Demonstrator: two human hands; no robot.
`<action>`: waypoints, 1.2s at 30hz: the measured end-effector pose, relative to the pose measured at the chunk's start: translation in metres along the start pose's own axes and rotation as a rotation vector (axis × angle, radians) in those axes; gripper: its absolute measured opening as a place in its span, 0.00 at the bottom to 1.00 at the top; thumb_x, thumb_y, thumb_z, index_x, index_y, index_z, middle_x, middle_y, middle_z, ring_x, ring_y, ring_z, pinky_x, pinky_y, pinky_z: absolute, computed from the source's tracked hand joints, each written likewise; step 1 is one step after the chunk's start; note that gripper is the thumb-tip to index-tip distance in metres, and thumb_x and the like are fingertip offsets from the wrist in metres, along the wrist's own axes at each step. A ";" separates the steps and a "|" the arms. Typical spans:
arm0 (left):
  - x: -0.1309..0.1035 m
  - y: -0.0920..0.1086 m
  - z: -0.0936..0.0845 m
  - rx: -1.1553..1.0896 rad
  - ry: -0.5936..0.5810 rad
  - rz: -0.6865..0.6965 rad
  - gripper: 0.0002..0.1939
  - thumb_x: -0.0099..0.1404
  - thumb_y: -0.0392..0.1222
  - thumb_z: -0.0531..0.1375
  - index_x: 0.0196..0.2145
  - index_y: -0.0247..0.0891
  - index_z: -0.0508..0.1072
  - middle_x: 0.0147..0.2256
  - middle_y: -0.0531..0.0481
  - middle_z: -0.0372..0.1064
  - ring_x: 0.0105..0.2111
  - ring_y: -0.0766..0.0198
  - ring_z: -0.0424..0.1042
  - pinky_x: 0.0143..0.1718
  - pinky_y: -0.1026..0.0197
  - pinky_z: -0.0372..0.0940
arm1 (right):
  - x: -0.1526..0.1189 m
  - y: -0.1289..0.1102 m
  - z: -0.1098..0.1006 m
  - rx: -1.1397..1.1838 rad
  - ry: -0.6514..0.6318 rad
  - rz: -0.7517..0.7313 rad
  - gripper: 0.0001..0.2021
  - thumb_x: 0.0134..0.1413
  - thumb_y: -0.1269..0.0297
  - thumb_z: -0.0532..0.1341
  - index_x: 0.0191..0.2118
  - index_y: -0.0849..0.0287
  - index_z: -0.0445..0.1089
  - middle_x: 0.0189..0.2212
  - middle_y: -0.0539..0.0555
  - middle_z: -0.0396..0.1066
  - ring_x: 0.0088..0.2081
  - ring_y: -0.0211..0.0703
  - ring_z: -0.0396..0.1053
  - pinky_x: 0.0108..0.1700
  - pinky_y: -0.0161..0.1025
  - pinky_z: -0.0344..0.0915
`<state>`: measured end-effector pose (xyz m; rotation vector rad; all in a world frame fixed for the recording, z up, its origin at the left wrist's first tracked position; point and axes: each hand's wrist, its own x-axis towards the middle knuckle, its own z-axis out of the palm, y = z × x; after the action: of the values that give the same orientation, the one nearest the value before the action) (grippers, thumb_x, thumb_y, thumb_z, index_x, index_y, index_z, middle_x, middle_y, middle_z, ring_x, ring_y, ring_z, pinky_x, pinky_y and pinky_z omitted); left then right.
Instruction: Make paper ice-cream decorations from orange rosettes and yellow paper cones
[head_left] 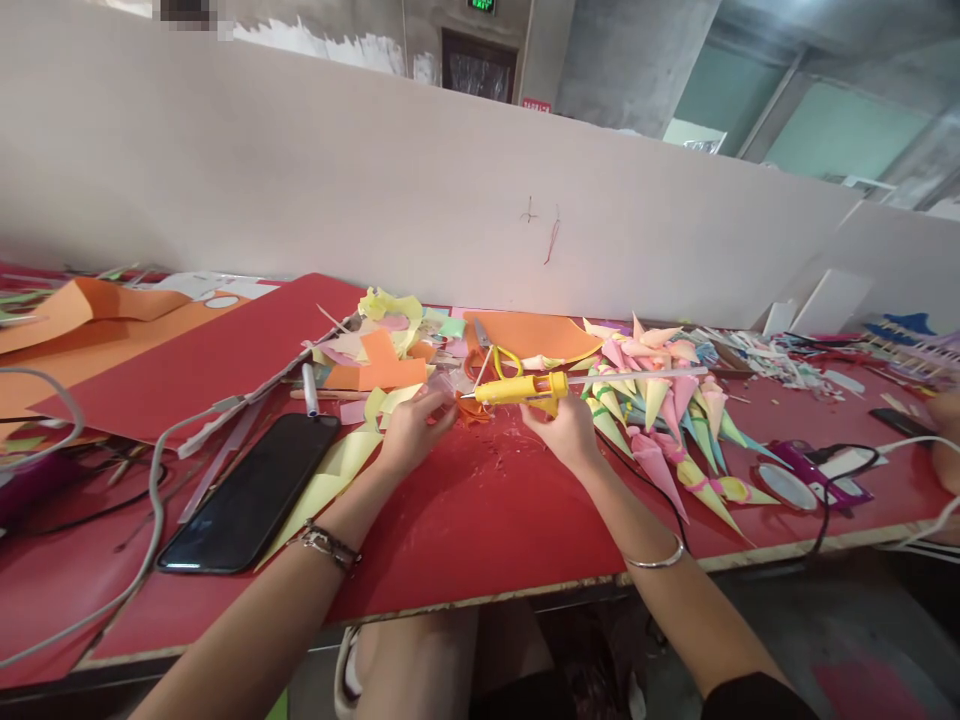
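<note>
My right hand (564, 432) is wrapped round the handle of a yellow hot glue gun (517, 390), whose nozzle points left. A long translucent glue stick (637, 376) sticks out of the gun's back end. Close to the nozzle, the fingers of my left hand (414, 432) are pinched together; what they hold, if anything, is hard to make out. Behind the gun lie scissors (507, 362) with yellow and orange handles. Many paper cones (654, 400) in pink, yellow and blue are heaped to the right of my right hand.
A black phone (251, 495) lies left of my left arm, near a white marker (310, 388). Paper scraps (394, 360) spread across the red table (480, 540). Cables (154, 490) run along both sides. A pale partition (450, 200) stands behind; another person's hand (946, 430) is far right.
</note>
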<state>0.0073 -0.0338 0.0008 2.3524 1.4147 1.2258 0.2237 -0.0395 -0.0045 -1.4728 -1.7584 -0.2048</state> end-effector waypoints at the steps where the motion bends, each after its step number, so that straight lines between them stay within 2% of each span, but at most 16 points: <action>1: 0.000 0.000 0.000 -0.003 0.001 0.004 0.10 0.58 0.41 0.51 0.22 0.38 0.66 0.18 0.55 0.65 0.20 0.70 0.62 0.30 0.66 0.60 | 0.000 0.001 0.001 -0.007 0.002 0.000 0.12 0.46 0.55 0.55 0.29 0.60 0.66 0.17 0.54 0.67 0.20 0.45 0.67 0.27 0.40 0.63; 7: 0.000 -0.001 0.000 0.004 0.008 0.044 0.09 0.57 0.38 0.51 0.21 0.37 0.65 0.18 0.55 0.65 0.19 0.72 0.62 0.24 0.70 0.57 | 0.000 0.001 0.001 0.008 0.033 0.011 0.10 0.45 0.59 0.56 0.28 0.60 0.66 0.15 0.53 0.66 0.20 0.44 0.67 0.25 0.38 0.62; 14: 0.000 -0.006 0.002 0.019 0.047 0.101 0.08 0.56 0.37 0.52 0.21 0.36 0.66 0.17 0.57 0.63 0.18 0.73 0.60 0.22 0.71 0.55 | -0.001 0.003 0.003 0.039 0.094 -0.063 0.08 0.44 0.62 0.55 0.28 0.61 0.65 0.15 0.51 0.65 0.19 0.42 0.66 0.24 0.36 0.61; 25: 0.001 -0.004 0.000 0.013 0.008 0.110 0.07 0.56 0.36 0.52 0.22 0.36 0.66 0.18 0.57 0.64 0.19 0.73 0.62 0.23 0.71 0.56 | -0.001 0.004 0.001 -0.003 0.015 -0.058 0.08 0.44 0.64 0.54 0.28 0.61 0.66 0.16 0.52 0.67 0.19 0.42 0.65 0.25 0.36 0.60; 36: 0.001 -0.004 0.000 0.009 0.031 0.120 0.08 0.55 0.35 0.53 0.19 0.37 0.64 0.17 0.57 0.63 0.18 0.73 0.60 0.22 0.71 0.55 | -0.001 0.004 0.001 -0.022 0.003 -0.050 0.06 0.44 0.65 0.54 0.27 0.61 0.66 0.15 0.52 0.65 0.20 0.42 0.65 0.25 0.35 0.59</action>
<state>0.0052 -0.0310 -0.0007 2.4669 1.3074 1.2933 0.2272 -0.0387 -0.0072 -1.4448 -1.7974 -0.2529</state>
